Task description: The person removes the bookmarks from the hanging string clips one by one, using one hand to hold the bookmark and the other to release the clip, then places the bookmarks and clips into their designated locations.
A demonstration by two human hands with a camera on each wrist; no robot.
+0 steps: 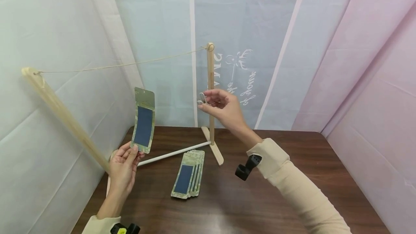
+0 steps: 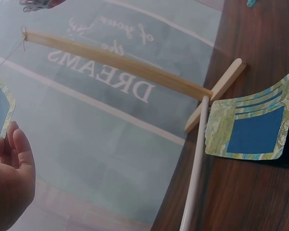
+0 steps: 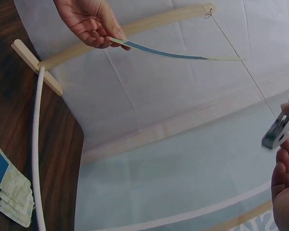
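Note:
My left hand (image 1: 123, 167) pinches the lower end of a long card (image 1: 144, 118) between thumb and fingers. The card has a dark blue panel in a green patterned border and a small hole at its top; it is held upright, slightly bowed, below the string (image 1: 120, 65). In the right wrist view its edge shows as a thin curve. My right hand (image 1: 224, 107) pinches a small silver metal clip (image 3: 278, 130) in front of the right wooden post (image 1: 211, 68). Similar cards lie fanned in an overlapping stack (image 1: 184, 178) on the table.
The string is tied between the right post and a leaning-looking left wooden post (image 1: 65, 116). A white rod (image 1: 173, 152) joins the posts low down, and a wooden foot (image 1: 216, 152) supports the right one. Fabric walls (image 1: 162, 28) enclose the dark wood table (image 1: 260, 201).

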